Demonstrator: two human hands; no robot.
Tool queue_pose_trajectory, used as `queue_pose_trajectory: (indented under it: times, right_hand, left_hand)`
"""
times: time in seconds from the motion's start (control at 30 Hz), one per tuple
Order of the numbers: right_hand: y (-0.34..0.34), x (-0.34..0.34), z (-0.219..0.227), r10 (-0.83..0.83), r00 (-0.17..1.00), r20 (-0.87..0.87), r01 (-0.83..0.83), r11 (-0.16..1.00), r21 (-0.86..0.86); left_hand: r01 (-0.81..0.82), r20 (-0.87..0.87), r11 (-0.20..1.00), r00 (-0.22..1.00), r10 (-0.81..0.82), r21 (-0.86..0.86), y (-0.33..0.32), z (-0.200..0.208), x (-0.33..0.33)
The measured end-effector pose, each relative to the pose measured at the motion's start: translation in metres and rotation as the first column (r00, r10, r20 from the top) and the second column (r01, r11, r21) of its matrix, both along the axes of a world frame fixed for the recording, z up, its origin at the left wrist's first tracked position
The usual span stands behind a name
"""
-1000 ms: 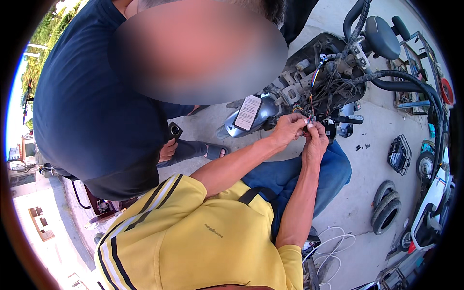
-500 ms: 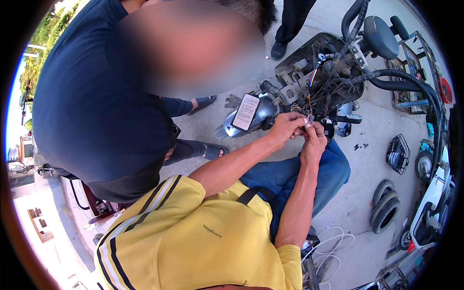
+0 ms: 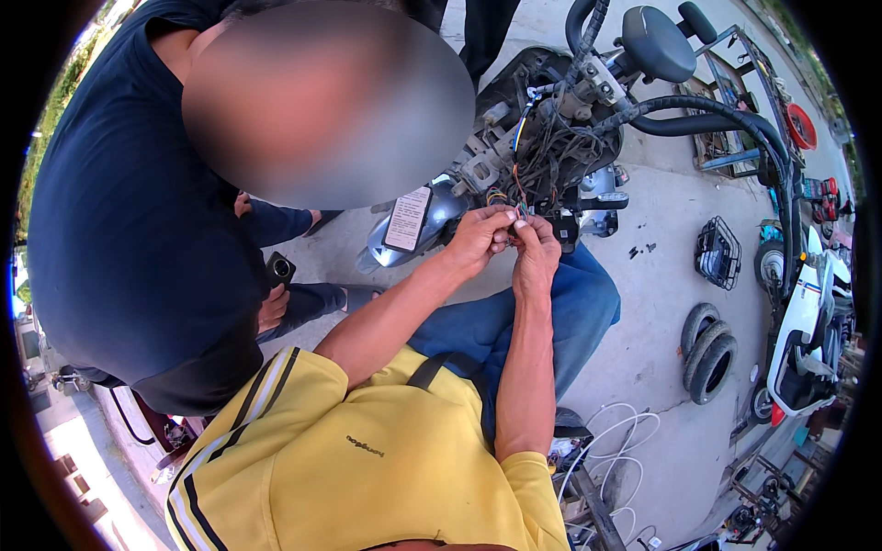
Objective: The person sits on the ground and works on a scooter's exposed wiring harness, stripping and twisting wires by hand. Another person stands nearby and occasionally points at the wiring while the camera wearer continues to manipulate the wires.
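Observation:
My left hand (image 3: 480, 241) and my right hand (image 3: 536, 253) meet at the partly stripped front of a motorbike. Both pinch thin coloured wires (image 3: 520, 213) between thumb and fingers; the exact spot they grip is too small to make out. Above them, a bundle of black cables (image 3: 560, 138) hangs round the frame, with a multicoloured wire lead (image 3: 523, 129) ending in a pale connector. Left of my hands, a flat dark rectangular thing with a white printed face (image 3: 407, 220) rests on the silver fender (image 3: 445, 209).
Close on my left a person in dark clothes (image 3: 138, 202) leans in, a phone (image 3: 281, 268) in one hand. Handlebars (image 3: 717, 129) arch over the upper right. On the concrete lie tyres (image 3: 712, 367), a black wire basket (image 3: 718, 253), small dark parts (image 3: 643, 249) and a white hose (image 3: 634, 432).
The whole scene has shifted left in the picture as my head turned. A phone in the other person's hand has come into sight. My hands keep their pinch on the wires.

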State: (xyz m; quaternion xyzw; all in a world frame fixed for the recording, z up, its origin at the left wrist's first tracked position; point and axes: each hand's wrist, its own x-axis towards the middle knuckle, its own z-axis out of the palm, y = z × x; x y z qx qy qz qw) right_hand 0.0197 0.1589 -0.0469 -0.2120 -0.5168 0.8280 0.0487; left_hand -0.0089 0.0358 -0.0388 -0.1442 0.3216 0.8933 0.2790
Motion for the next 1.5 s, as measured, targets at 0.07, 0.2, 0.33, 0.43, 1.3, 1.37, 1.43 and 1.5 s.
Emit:
queue_pose_trajectory:
  times: [0.07, 0.2, 0.33, 0.43, 1.3, 1.37, 1.43, 1.5]
  right_hand:
    - [0.0, -0.001, 0.0, 0.004, 1.0, 0.001, -0.004, 1.0, -0.009]
    - [-0.002, 0.0, 0.003, -0.006, 1.0, 0.008, 0.006, 1.0, -0.02]
    - [-0.001, 0.001, 0.003, 0.002, 1.0, 0.013, -0.001, 0.999, -0.039]
    - [-0.001, 0.0, 0.002, 0.01, 1.0, 0.01, -0.009, 0.999, -0.052]
    - [0.0, 0.0, 0.006, 0.001, 1.0, 0.011, 0.0, 0.996, -0.089]
    - [-0.001, 0.0, 0.01, -0.004, 1.0, 0.024, 0.006, 0.996, -0.083]
    - [-0.001, 0.0, 0.011, -0.005, 1.0, 0.022, 0.007, 0.996, -0.088]
    - [-0.001, 0.001, 0.01, 0.0, 1.0, 0.005, 0.0, 0.995, -0.102]
  left_hand:
    - [0.005, 0.023, 1.0, 1.0, -0.006, 0.017, -0.001, -0.002, 0.0]
    - [0.014, 0.045, 0.999, 0.999, -0.015, 0.038, -0.003, -0.002, 0.0]
    - [0.026, 0.051, 0.997, 0.998, -0.03, 0.075, -0.004, -0.003, -0.001]
    - [0.029, 0.053, 0.996, 0.998, -0.034, 0.086, -0.004, -0.006, -0.001]
    - [0.032, 0.024, 0.998, 0.999, -0.033, 0.046, -0.005, 0.0, 0.001]
    - [0.031, 0.028, 0.999, 0.999, -0.032, 0.036, -0.004, 0.004, 0.001]
    - [0.034, 0.027, 0.999, 0.999, -0.035, 0.037, -0.004, 0.004, 0.001]
    - [0.037, 0.02, 0.998, 0.999, -0.038, 0.049, -0.005, 0.002, 0.001]
